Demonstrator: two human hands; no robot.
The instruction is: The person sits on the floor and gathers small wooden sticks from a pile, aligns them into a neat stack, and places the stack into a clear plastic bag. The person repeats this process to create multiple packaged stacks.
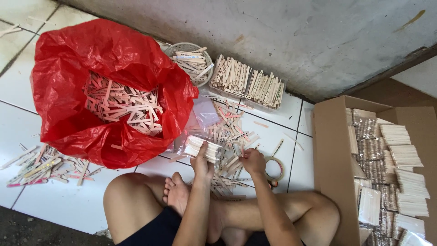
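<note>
I sit cross-legged on a white tiled floor. My left hand (203, 160) grips a neat bundle of flat wooden sticks (196, 146), held just above a loose pile of sticks (230, 136) on the floor. My right hand (253, 160) rests on that pile with fingers curled around a few sticks. A clear plastic bag (205, 111) lies under and behind the pile.
A large red plastic bag (68, 82) full of sticks stands at the left. A round basket (191, 59) and a tray of sticks (248, 82) sit by the grey wall. A cardboard box (332, 150) of packed bundles is at the right. A tape roll (276, 168) and scattered sticks (41, 166) lie nearby.
</note>
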